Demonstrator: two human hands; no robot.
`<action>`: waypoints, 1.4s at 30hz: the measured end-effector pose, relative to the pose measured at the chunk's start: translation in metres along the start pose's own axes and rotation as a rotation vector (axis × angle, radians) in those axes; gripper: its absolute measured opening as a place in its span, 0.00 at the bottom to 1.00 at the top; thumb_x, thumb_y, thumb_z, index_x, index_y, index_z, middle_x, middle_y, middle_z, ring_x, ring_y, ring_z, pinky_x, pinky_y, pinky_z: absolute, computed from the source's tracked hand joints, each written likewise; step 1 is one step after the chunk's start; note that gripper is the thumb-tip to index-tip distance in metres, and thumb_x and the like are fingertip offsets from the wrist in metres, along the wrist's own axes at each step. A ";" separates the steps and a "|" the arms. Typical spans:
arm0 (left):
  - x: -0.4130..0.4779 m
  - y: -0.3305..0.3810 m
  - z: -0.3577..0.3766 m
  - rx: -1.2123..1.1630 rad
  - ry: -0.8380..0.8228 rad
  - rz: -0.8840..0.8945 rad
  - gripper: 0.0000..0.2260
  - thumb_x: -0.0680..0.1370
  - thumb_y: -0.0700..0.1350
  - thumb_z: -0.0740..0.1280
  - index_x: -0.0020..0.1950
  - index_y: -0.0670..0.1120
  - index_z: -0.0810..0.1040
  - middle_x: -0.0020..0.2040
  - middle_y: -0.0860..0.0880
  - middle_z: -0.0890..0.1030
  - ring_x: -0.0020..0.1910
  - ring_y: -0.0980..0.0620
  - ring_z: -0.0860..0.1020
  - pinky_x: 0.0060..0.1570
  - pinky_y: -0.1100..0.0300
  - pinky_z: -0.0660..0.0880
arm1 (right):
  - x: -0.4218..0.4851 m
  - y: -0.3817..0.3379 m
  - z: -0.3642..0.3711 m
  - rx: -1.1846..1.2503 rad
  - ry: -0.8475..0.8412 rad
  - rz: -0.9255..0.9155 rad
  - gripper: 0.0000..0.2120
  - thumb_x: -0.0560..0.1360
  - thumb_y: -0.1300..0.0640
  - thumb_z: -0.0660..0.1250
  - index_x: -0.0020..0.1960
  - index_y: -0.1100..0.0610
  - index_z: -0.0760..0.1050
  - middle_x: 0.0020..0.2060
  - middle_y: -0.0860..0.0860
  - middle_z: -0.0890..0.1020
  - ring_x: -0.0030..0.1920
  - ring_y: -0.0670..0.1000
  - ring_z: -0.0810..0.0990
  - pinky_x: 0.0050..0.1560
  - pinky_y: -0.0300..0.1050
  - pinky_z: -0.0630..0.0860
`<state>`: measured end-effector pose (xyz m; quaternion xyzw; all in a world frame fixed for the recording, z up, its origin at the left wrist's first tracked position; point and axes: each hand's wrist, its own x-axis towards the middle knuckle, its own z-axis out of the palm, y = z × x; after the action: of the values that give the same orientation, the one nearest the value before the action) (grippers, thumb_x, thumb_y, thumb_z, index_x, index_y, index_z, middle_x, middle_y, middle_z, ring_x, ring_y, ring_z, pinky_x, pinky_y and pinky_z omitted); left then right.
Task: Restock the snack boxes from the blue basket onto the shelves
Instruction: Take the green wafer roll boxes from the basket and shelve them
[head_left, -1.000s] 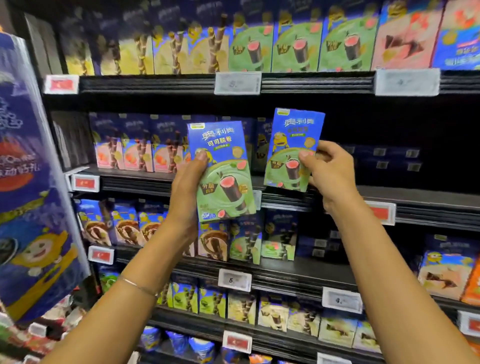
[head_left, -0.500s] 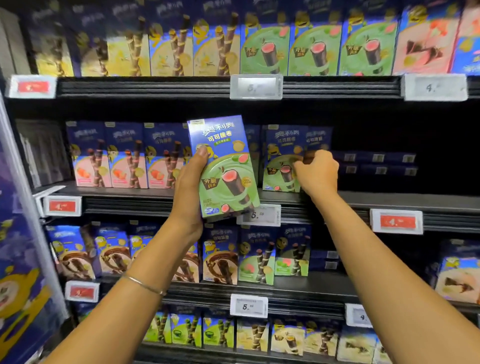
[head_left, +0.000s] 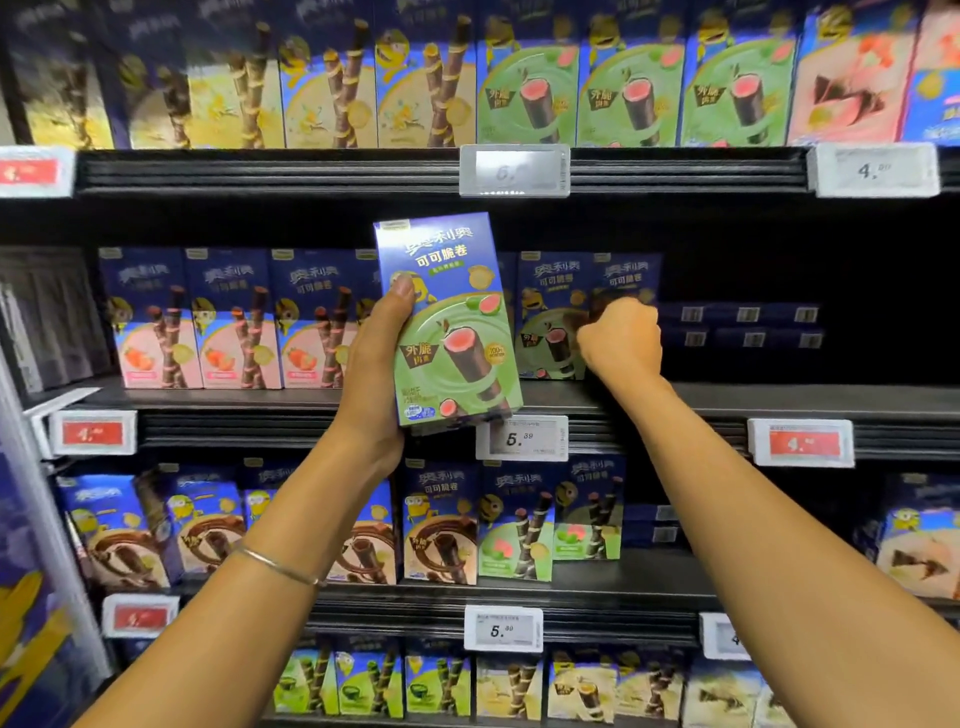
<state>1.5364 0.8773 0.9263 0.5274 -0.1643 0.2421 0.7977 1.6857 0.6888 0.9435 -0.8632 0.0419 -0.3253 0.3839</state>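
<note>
My left hand (head_left: 379, 353) grips a blue-and-green snack box (head_left: 452, 332) upright in front of the middle shelf (head_left: 779, 410); layered edges at its bottom suggest more than one box in the grip. My right hand (head_left: 621, 340) reaches into the shelf, fingers curled on the lower part of a matching green snack box (head_left: 626, 275) that stands on the shelf beside another one (head_left: 550, 312). Nothing of the blue basket shows.
Pink-fronted boxes (head_left: 239, 322) fill the shelf's left part. Dark boxes lying flat (head_left: 748, 327) sit at the back right, with a dark gap in front of them. Price tags (head_left: 522, 439) line the shelf edges. Stocked shelves run above and below. A blue display (head_left: 21, 597) stands at far left.
My right hand has carried its green box from mid-air onto the middle shelf and now holds it low, deeper in. My left hand keeps its box in about the same place.
</note>
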 end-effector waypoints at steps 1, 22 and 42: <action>0.001 0.000 0.000 0.005 -0.011 0.003 0.18 0.86 0.54 0.61 0.49 0.56 0.90 0.53 0.48 0.89 0.49 0.49 0.88 0.45 0.57 0.84 | 0.002 0.000 0.000 -0.011 -0.014 -0.010 0.10 0.75 0.63 0.67 0.54 0.66 0.78 0.56 0.65 0.80 0.55 0.67 0.80 0.44 0.49 0.72; 0.002 -0.005 0.000 0.016 -0.021 -0.025 0.15 0.79 0.58 0.66 0.51 0.54 0.89 0.56 0.45 0.89 0.51 0.46 0.88 0.45 0.55 0.85 | -0.028 -0.015 -0.037 0.418 -0.120 -0.163 0.12 0.78 0.48 0.70 0.55 0.55 0.78 0.48 0.49 0.82 0.44 0.49 0.81 0.42 0.44 0.78; 0.002 -0.015 0.028 0.268 0.184 -0.050 0.27 0.85 0.62 0.59 0.71 0.42 0.77 0.60 0.45 0.87 0.55 0.44 0.88 0.53 0.46 0.86 | -0.086 -0.027 -0.090 0.854 -0.571 -0.228 0.11 0.80 0.54 0.70 0.59 0.58 0.83 0.49 0.52 0.88 0.47 0.50 0.88 0.39 0.39 0.81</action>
<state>1.5462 0.8468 0.9267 0.6087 -0.0435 0.2891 0.7376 1.5597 0.6779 0.9609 -0.6830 -0.2947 -0.1051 0.6600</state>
